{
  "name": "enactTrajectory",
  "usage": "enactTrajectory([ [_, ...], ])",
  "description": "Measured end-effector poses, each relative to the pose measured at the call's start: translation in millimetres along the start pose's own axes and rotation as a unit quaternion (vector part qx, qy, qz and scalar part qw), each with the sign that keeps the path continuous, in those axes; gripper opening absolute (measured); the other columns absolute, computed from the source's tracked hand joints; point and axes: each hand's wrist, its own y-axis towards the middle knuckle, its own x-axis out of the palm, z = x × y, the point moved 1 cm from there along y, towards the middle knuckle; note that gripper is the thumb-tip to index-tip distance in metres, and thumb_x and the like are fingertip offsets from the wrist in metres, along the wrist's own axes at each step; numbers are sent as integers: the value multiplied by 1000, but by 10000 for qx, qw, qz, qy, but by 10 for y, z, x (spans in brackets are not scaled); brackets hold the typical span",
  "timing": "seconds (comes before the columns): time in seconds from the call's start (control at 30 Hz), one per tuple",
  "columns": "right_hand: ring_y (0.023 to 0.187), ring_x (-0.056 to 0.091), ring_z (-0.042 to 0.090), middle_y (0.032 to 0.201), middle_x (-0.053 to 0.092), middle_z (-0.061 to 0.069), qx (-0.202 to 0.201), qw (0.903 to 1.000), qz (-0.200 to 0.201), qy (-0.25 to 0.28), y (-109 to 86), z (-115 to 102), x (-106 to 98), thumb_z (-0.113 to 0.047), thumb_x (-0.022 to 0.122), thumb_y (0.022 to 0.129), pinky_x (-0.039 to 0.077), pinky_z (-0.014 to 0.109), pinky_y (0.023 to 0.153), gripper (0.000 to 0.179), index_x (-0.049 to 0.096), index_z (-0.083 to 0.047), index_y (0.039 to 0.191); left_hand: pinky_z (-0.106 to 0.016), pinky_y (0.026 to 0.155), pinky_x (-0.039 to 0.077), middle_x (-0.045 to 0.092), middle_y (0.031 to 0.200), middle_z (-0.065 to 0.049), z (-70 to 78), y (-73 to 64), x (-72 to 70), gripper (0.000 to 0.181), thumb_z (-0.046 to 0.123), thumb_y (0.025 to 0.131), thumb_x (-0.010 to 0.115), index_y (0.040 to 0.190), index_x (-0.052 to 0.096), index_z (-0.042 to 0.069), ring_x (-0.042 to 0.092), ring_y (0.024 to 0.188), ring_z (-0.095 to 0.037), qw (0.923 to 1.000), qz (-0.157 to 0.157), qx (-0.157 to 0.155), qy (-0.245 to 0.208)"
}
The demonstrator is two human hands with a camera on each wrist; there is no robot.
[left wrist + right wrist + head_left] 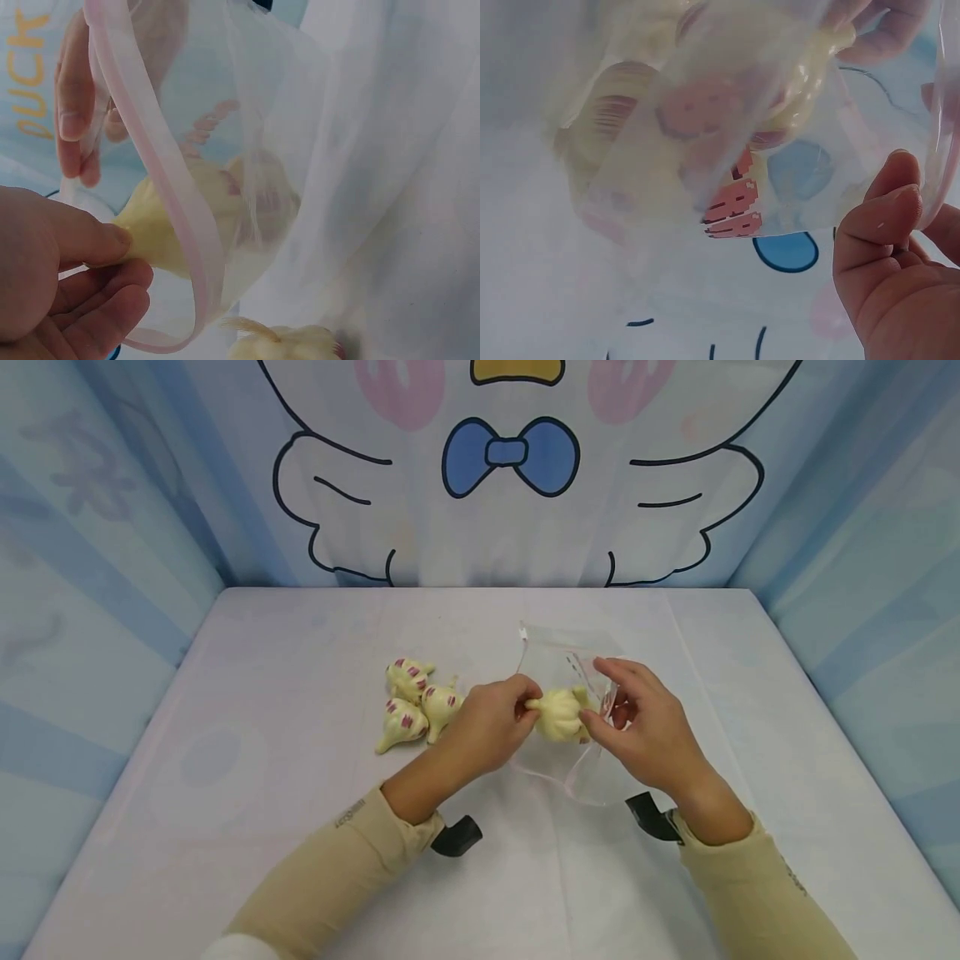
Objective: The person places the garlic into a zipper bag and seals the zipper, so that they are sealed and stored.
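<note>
My left hand [491,722] pinches the stem of a pale yellow garlic bulb [561,717] between thumb and fingers. The bulb lies within the mouth of a clear plastic bag [551,647]; in the left wrist view, the bag's pink-edged rim [161,142] crosses in front of it, its far end inside. My right hand [663,739] holds the bag's edge on the right side, thumb [889,217] and fingers gripping the film. Pink printed figures [735,206] show on the bag.
Left of the bag, three more garlic bulbs [403,723] with reddish-purple marks lie bunched together on the white table [300,627]. A cartoon-printed curtain [510,527] hangs behind the table, and blue-patterned cloth [90,652] lines the sides.
</note>
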Motion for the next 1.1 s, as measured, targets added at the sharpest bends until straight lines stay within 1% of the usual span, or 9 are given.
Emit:
enactTrajectory([
  [0.07, 66, 46, 11, 119, 48, 9, -30, 10000, 15, 27, 1, -4, 2, -10, 71, 75, 42, 16, 56, 56, 48, -1, 126, -14, 59, 43, 61, 82, 1, 1, 0, 20, 14, 11, 83, 62, 96, 60, 7, 52, 68, -6, 10000, -10, -30, 18],
  [0.23, 65, 46, 10, 119, 48, 9, -80, 9999, 29, 99, 2, -14, 12, -9, 71, 75, 43, 17, 55, 56, 48, -2, 126, -15, 60, 44, 62, 84, 1, -6, -6, 79, 13, 11, 82, 64, 94, 62, 8, 54, 71, -6, 9997, 80, 50, 225],
  [0.47, 65, 47, 11, 116, 49, 10, -61, 9997, 28, 244, -3, -23, 19, -7, 71, 75, 44, 18, 56, 56, 49, -2, 126, -15, 61, 44, 54, 86, -3, -8, -43, 153, 11, 11, 81, 65, 92, 65, 9, 53, 73, -9, 9977, 287, 88, 610],
  [0.53, 64, 47, 11, 115, 50, 11, -51, 9996, 31, 281, -3, -22, 19, -7, 71, 75, 45, 18, 55, 56, 49, -2, 126, -15, 61, 44, 54, 87, -3, -5, -51, 168, 12, 10, 81, 64, 92, 66, 9, 53, 73, -9, 9975, 265, 64, 657],
  [0.67, 64, 48, 11, 115, 50, 8, -14, 9994, 11, 344, 1, -27, 20, -8, 71, 75, 45, 18, 55, 56, 49, -4, 126, -14, 61, 43, 55, 87, -2, 3, -55, 190, 14, 11, 81, 64, 94, 67, 9, 53, 74, -8, 9976, 89, -14, 693],
  [0.83, 65, 47, 10, 117, 49, 7, 53, 9994, -59, 325, 11, -41, 23, -10, 70, 76, 45, 17, 56, 56, 48, -4, 127, -16, 59, 43, 56, 82, 0, 11, -41, 209, 16, 12, 81, 65, 96, 64, 10, 52, 71, -8, 9973, -32, -82, 725],
  [0.93, 66, 48, 10, 117, 49, 6, 62, 9994, -88, 317, 17, -45, 28, -10, 71, 76, 45, 17, 56, 57, 47, -3, 127, -18, 60, 43, 57, 79, 1, 7, -29, 219, 11, 12, 81, 65, 92, 63, 10, 51, 69, -9, 9970, -32, -62, 771],
  [1.03, 65, 48, 10, 116, 49, 6, 23, 9994, -81, 350, 22, -48, 30, -9, 70, 76, 45, 16, 57, 56, 48, -3, 127, -21, 61, 43, 59, 77, 2, 0, -18, 231, 6, 11, 81, 64, 87, 65, 11, 52, 69, -9, 9963, -33, 38, 862],
  [1.1, 66, 49, 11, 116, 49, 6, 9, 9992, -75, 383, 25, -50, 33, -8, 70, 76, 45, 16, 57, 56, 48, -3, 127, -21, 63, 43, 61, 78, 2, -2, -16, 237, 6, 10, 81, 64, 87, 67, 11, 52, 70, -9, 9962, -66, 85, 861],
])
